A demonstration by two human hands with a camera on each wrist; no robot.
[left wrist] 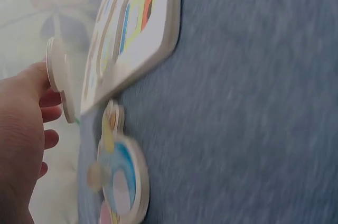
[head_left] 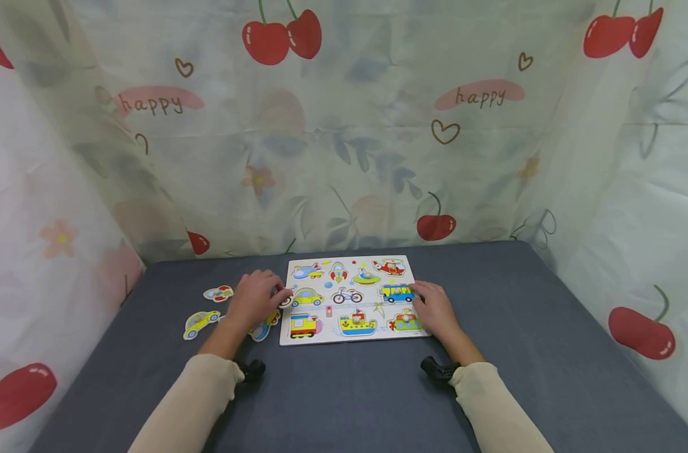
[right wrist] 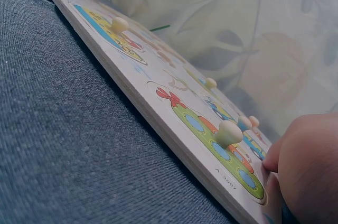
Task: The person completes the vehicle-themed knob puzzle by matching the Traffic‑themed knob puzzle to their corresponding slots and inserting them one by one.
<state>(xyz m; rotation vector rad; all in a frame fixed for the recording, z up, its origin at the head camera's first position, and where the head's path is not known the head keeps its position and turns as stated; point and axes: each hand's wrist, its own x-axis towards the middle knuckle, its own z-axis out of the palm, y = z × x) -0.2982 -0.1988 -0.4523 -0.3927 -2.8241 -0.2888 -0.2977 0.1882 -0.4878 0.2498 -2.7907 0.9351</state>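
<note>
My left hand (head_left: pixel 256 299) pinches a thin wooden puzzle piece (head_left: pixel 286 300) at the left edge of the white puzzle board (head_left: pixel 328 333); a dark-rimmed wheel shows on it. The left wrist view has this puzzle piece (left wrist: pixel 59 76) nearly edge-on between thumb and fingers, raised above the table. On the right, my right hand (head_left: pixel 436 311) rests at the board's right edge, its fingertips beside the blue and yellow bus (head_left: pixel 397 293). Knobs stand up on the green submarine (right wrist: pixel 200 134) and the yellow ship (right wrist: pixel 100 26) in the right wrist view.
Left of the board, a rocket piece (head_left: pixel 218 293) and a yellow car piece (head_left: pixel 200 324) lie on the dark grey tablecloth (head_left: pixel 344 396). A knobbed airplane piece (left wrist: pixel 124 176) lies close to the board's corner, partly behind my left hand in the head view. Printed curtains (head_left: pixel 344 126) surround the table.
</note>
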